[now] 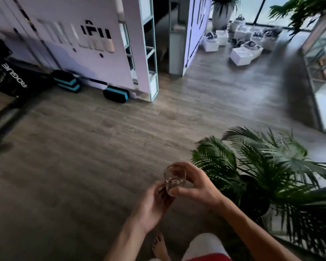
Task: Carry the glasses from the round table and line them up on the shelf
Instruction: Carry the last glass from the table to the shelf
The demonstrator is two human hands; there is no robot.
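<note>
Glass (174, 178): roughly upright, mouth up, held between both hands.
Right hand (198, 187): grip curled round its side.
Left hand (154, 204): grip pinching its base from below.

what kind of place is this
Probably a gym or fitness studio's lobby, though I can't be sure: black gear marked ROGUE, teal-striped step blocks along the white partition, and a glass display case.

head view looks forward and steeply down, close over the floor (102, 147).
</note>
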